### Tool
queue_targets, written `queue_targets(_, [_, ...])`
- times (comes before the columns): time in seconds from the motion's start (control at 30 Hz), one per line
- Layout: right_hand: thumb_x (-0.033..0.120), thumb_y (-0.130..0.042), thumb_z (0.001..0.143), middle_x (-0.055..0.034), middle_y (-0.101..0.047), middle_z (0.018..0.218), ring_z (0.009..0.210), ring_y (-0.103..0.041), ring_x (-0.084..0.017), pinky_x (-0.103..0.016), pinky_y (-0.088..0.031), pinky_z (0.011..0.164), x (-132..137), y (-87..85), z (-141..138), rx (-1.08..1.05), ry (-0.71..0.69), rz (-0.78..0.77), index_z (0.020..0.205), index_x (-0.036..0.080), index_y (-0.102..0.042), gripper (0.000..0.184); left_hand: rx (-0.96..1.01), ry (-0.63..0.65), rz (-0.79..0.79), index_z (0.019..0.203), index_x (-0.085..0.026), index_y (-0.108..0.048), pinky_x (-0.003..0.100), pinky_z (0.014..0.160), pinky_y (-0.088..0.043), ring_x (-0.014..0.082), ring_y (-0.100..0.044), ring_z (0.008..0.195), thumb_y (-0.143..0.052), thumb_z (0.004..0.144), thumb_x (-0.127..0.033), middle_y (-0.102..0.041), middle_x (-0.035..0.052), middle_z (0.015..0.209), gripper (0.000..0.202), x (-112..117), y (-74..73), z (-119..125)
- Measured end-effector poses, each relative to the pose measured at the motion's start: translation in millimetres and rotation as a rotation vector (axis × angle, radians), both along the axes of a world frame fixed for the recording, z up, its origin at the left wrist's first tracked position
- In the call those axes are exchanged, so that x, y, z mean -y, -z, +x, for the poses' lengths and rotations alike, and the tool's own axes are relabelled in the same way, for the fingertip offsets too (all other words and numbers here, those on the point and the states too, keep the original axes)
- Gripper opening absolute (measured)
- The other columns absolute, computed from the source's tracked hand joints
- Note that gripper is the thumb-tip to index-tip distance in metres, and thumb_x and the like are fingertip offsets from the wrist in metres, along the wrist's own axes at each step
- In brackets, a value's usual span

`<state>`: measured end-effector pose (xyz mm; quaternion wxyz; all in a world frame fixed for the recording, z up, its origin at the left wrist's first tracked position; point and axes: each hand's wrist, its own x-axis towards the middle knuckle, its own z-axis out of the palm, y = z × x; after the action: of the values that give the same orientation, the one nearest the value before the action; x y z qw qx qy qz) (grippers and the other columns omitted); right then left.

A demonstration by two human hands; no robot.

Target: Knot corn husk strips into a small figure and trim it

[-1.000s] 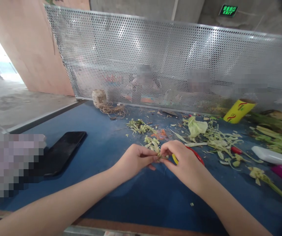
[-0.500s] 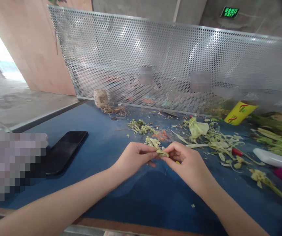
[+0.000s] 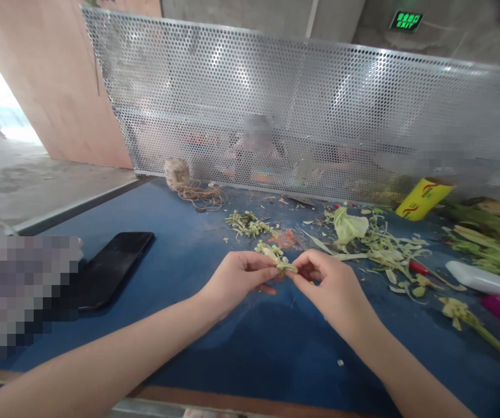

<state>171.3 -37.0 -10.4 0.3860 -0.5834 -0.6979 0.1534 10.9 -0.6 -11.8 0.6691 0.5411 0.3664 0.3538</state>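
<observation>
Both hands meet over the blue tabletop (image 3: 232, 354) around a pale green plant piece (image 3: 285, 267), perhaps a flower head or stem; its exact kind I cannot make out. My left hand (image 3: 243, 281) pinches its left side between thumb and fingers. At its right end, my right hand (image 3: 328, 284) grips it with thumb and forefinger. Just behind the fingers is a clump of pale buds (image 3: 267, 248). Farther back lies a small heap of green trimmings (image 3: 247, 224).
A black phone (image 3: 112, 267) lies to the left. Behind stand a ball of twine (image 3: 177, 173) and a perforated metal screen (image 3: 250, 75). Right of my hands are a wilted pale bloom (image 3: 349, 226), shredded stems (image 3: 389, 252), a yellow packet (image 3: 424, 198), and a white-and-purple object (image 3: 485, 278).
Both hands keep nearly the same place and hold. The plant piece between the fingertips looks slightly turned. The whole view has shifted a little.
</observation>
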Motion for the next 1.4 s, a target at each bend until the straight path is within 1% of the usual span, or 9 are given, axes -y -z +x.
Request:
queue_targets(0.13, [0.009,-0.051,0.069,0.0034,-0.05,0.059,0.052,-0.048,-0.009,-0.02,-0.039,0.05,1.7,2.2,-1.4,0.067,-0.087,0.098,0.065,0.019,-0.05,0.011,0.058,0.003,-0.024,0.074,-0.011,-0.066,0.022,0.06,-0.05,0.0128,-0.062,0.065,-0.072,0.061,-0.024,-0.068,0.0033,0.07,0.019,-0.4,1.8,0.4])
queue_targets(0.23, [0.004,-0.05,0.066,0.0042,-0.046,0.059,0.051,-0.045,-0.008,-0.018,-0.036,0.049,1.8,1.8,-2.4,0.082,-0.097,0.145,0.063,0.019,-0.048,0.015,0.08,0.02,-0.06,0.073,-0.011,-0.066,0.022,0.06,-0.049,0.0138,-0.062,0.068,-0.073,0.06,-0.024,-0.068,0.003,0.069,0.02,-0.3,1.5,0.4])
queue_targets(0.3, [0.005,-0.051,0.066,0.0039,-0.046,0.059,0.052,-0.045,-0.008,-0.018,-0.036,0.049,1.4,1.4,-2.7,0.075,-0.09,0.15,0.063,0.019,-0.048,0.015,0.093,0.026,-0.092,0.072,-0.011,-0.065,0.022,0.061,-0.048,0.0145,-0.062,0.071,-0.074,0.058,-0.024,-0.068,0.0032,0.069,0.022,-0.3,1.1,0.3])
queue_targets(0.5, [0.011,-0.05,0.072,0.0023,-0.049,0.061,0.054,-0.046,-0.01,-0.02,-0.037,0.052,0.4,2.8,-2.6,0.061,-0.1,0.175,0.065,0.019,-0.049,0.01,0.133,-0.007,-0.153,0.069,-0.011,-0.064,0.022,0.063,-0.046,0.0113,-0.06,0.065,-0.076,0.055,-0.023,-0.067,0.0018,0.066,0.023,-0.3,-0.1,0.7])
queue_targets(0.63, [0.006,-0.048,0.07,0.002,-0.047,0.063,0.054,-0.043,-0.009,-0.02,-0.036,0.052,1.3,2.1,-3.4,0.098,-0.121,0.208,0.063,0.019,-0.047,0.015,0.174,-0.01,-0.195,0.068,-0.01,-0.063,0.022,0.06,-0.046,0.0141,-0.062,0.069,-0.078,0.053,-0.023,-0.066,0.0029,0.065,0.025,1.2,-1.0,1.7])
queue_targets(0.87, [0.011,-0.052,0.072,0.0013,-0.053,0.064,0.056,-0.05,-0.01,-0.02,-0.041,0.054,1.1,4.3,-4.2,-0.046,-0.115,0.138,0.068,0.019,-0.051,0.01,0.206,-0.03,-0.25,0.065,-0.01,-0.061,0.02,0.057,-0.045,0.0117,-0.06,0.064,-0.08,0.048,-0.024,-0.064,0.0025,0.062,0.029,3.1,-1.2,2.3])
queue_targets(1.07, [0.011,-0.054,0.07,0.0007,-0.055,0.066,0.059,-0.052,-0.011,-0.02,-0.043,0.054,0.5,3.8,-3.8,-0.07,-0.194,0.045,0.061,0.019,-0.049,0.013,0.228,-0.026,-0.248,0.063,-0.01,-0.061,0.021,0.061,-0.045,0.0088,-0.057,0.057,-0.08,0.049,-0.024,-0.061,0.0005,0.059,0.027,2.0,1.3,2.6])
queue_targets(1.2, [0.015,-0.054,0.071,0.0002,-0.059,0.068,0.062,-0.058,-0.012,-0.021,-0.047,0.06,2.2,0.3,-3.7,-0.112,-0.194,-0.057,0.07,0.019,-0.054,0.004,0.226,-0.017,-0.236,0.063,-0.011,-0.061,0.021,0.059,-0.044,0.0089,-0.055,0.058,-0.079,0.051,-0.024,-0.06,-0.0001,0.059,0.025,1.9,2.2,1.7])
queue_targets(1.4, [0.014,-0.053,0.072,0.0008,-0.059,0.066,0.06,-0.057,-0.011,-0.021,-0.047,0.057,0.8,3.4,-5.8,-0.114,-0.11,0.051,0.07,0.019,-0.053,0.005,0.203,-0.01,-0.235,0.065,-0.01,-0.062,0.021,0.058,-0.043,0.0086,-0.054,0.062,-0.076,0.056,-0.025,-0.06,0.0014,0.065,0.022,1.8,1.1,0.3])
